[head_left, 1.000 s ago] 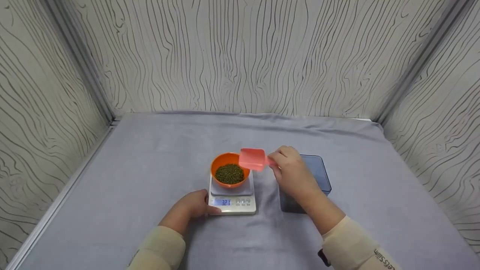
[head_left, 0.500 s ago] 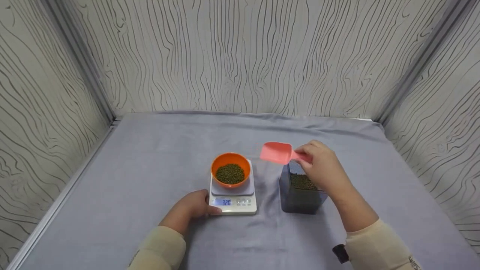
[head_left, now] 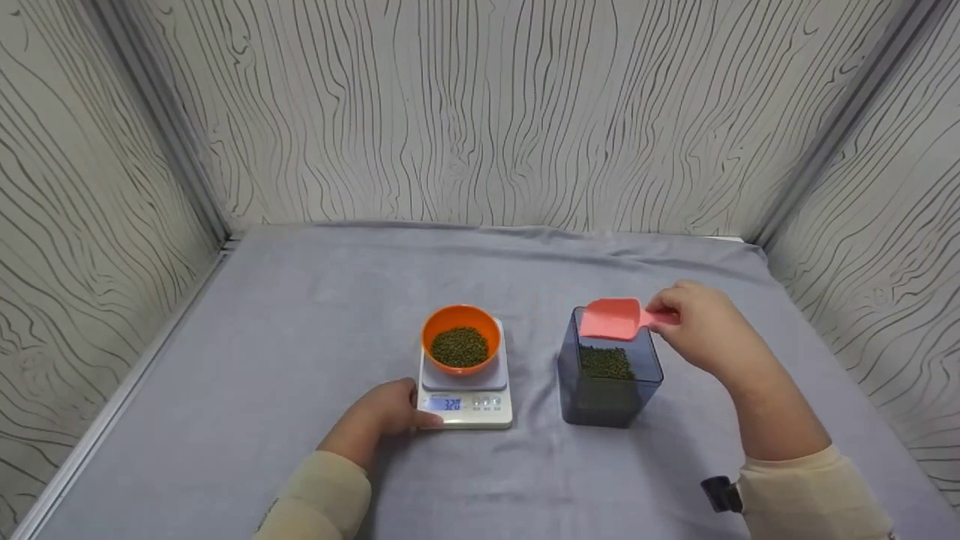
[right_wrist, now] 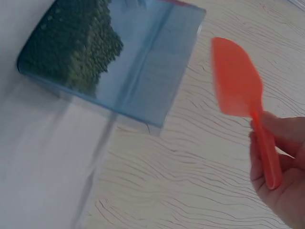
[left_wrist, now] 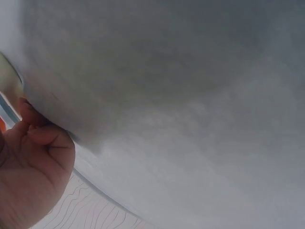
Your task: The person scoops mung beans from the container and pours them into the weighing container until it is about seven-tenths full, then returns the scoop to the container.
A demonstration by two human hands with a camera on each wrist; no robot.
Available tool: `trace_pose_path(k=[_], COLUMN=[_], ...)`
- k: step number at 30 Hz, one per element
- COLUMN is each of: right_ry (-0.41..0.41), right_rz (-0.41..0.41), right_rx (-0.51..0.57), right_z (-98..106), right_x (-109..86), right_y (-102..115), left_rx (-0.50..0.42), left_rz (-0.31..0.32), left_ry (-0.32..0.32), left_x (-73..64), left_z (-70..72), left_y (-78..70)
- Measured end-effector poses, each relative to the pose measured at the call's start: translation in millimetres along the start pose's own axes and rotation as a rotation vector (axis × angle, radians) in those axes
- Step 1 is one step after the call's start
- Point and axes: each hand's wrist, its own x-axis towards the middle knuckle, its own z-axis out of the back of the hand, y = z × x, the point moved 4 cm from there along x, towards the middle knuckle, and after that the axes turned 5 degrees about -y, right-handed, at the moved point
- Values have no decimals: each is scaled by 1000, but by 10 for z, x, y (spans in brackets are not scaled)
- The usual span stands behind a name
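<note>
My right hand grips a pink scoop by its handle, holding it over the back of a dark see-through bin. Green beans partly fill this bin; in the right wrist view the scoop looks bare. To the left, a white kitchen scale bears an orange bowl with more green beans, and its display reads about 320. My left hand holds the scale's front left corner, thumb on the front edge. The left wrist view shows that hand with curled fingers.
A grey cloth covers the table, wrinkled along its back edge. Wood-patterned panels stand behind and on both sides. A narrow strip of cloth separates the scale from the bin.
The right hand has carried the scoop rightward from above the bowl to above the bin. The display went from about 321 to 320. The left hand has stayed at the scale.
</note>
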Motion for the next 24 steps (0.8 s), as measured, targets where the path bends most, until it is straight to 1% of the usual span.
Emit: trace_pose_path(k=[4,9,12,16,18,20,24], right_ry=[36,72,73,40,32,41,97], right_rz=[32,93,155,276,326,361,387], right_rx=[-111,-275,-389,-531,-574,-612,-657], right_z=[-11,-158,-272,-422,-495,-564,-671], right_x=[15,24,15,-7,-16,-24,-29], right_y=[-27,28,98,195,224,239,234], left_rx=[0,2,0,11,15,14,21], left_rz=[-3,-10,-9,-9,-8,-9,-11], left_ry=[-3,1,2,3,5,7,8], left_x=[6,8,9,6,6,7,13], left_z=[-1,0,3,7,6,2,-2], left_y=[1,0,3,5,4,0,-2])
